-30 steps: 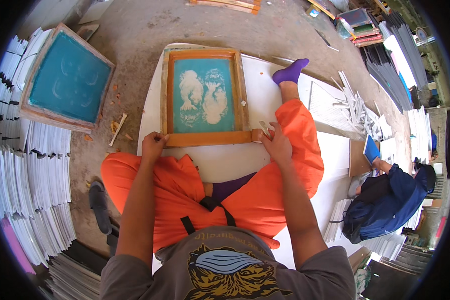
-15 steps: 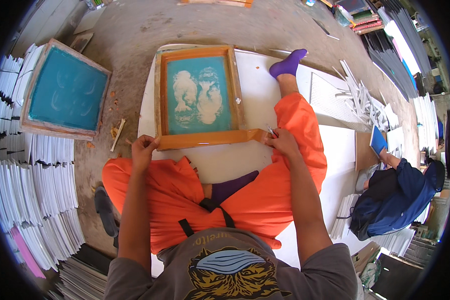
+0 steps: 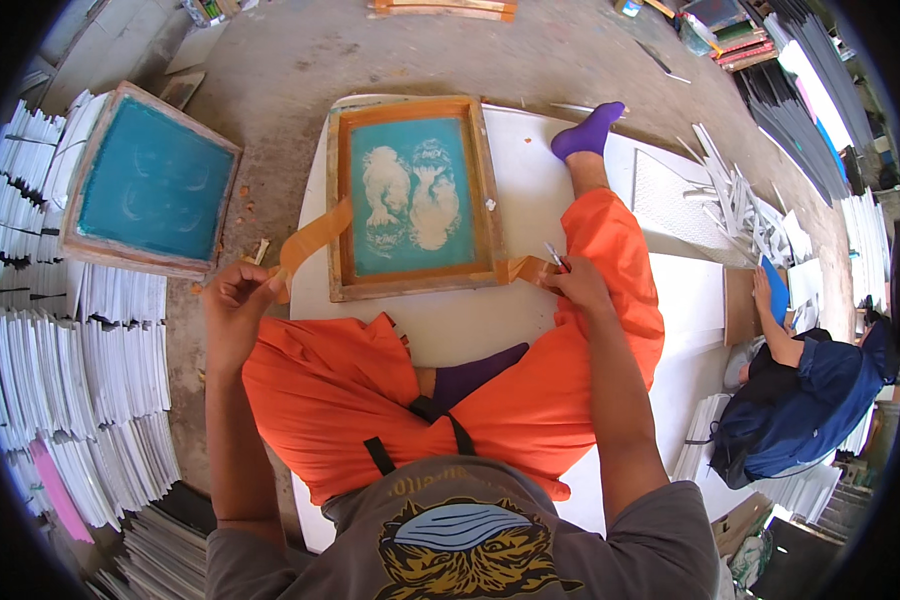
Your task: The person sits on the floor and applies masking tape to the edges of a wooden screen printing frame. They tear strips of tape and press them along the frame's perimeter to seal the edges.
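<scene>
My left hand [image 3: 238, 308] pinches one end of a brown tape strip [image 3: 310, 238], left of a wooden-framed printing screen [image 3: 490, 205]. That strip curves up to the screen's left rim. My right hand [image 3: 582, 285] is closed by the screen's near right corner, around a slim silver-tipped tool with a red part [image 3: 558, 257]. Beside its fingers is another stretch of brown tape [image 3: 525, 269], reaching the near rim. Two pale figures show on the screen's teal mesh [image 3: 408, 257]. The screen lies on a white board [image 3: 310, 272] before my crossed legs.
A second teal screen [image 3: 155, 180] leans on stacked white sheets [image 3: 50, 390] at the left. Cut white strips [image 3: 735, 205] lie in a heap at the right. Further right a person in dark blue [image 3: 820, 400] bends over a blue board [image 3: 773, 290].
My left hand has moved left and toward me, off the screen's near rim. The tape, stretched along that rim before, now rises as a loose strip on the left. My right hand stays near the corner.
</scene>
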The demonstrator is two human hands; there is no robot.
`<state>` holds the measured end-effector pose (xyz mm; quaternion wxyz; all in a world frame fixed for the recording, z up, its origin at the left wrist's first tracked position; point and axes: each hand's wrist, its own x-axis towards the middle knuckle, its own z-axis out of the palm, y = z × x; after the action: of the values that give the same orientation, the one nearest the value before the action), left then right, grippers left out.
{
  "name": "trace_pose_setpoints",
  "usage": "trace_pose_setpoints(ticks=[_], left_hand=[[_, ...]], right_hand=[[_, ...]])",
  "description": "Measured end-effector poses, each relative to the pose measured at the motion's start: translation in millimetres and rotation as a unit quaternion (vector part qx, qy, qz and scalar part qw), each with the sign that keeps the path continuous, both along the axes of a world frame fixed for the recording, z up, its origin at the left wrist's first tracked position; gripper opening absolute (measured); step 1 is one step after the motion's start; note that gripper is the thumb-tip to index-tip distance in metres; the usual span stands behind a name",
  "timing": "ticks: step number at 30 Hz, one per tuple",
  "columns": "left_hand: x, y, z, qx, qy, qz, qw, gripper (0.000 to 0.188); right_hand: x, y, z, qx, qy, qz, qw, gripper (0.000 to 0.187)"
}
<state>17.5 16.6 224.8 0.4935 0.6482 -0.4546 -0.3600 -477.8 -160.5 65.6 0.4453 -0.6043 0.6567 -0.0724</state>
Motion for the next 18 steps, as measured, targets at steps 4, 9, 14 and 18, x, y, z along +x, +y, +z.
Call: trace_pose_setpoints(ticks=[4, 9, 14, 18], left_hand=[[-10.1, -6.7, 25.5, 0.002, 0.003, -0.014, 1.000, 0.006], [-34.5, -22.4, 49.2, -0.008, 0.053, -0.022, 0.998, 0.009], [-49.7, -37.3, 67.1, -0.058, 0.059, -0.050, 0.995, 0.011], [-62.2, -56.9, 86.1, -0.039, 0.093, -0.073, 0.992, 0.012]], right_hand=[[13.4, -10.0, 31.3, -0.026, -0.013, 0.038, 0.999, 0.037], [18.6, -42.9, 62.1, -0.091, -0.076, 0.013, 0.993, 0.042], [43.6, -93.9, 40.8, -0.251, 0.027, -0.007, 0.968, 0.042], [70.9, -120.9, -13.1, -0.227, 0.113, -0.059, 0.966, 0.046]])
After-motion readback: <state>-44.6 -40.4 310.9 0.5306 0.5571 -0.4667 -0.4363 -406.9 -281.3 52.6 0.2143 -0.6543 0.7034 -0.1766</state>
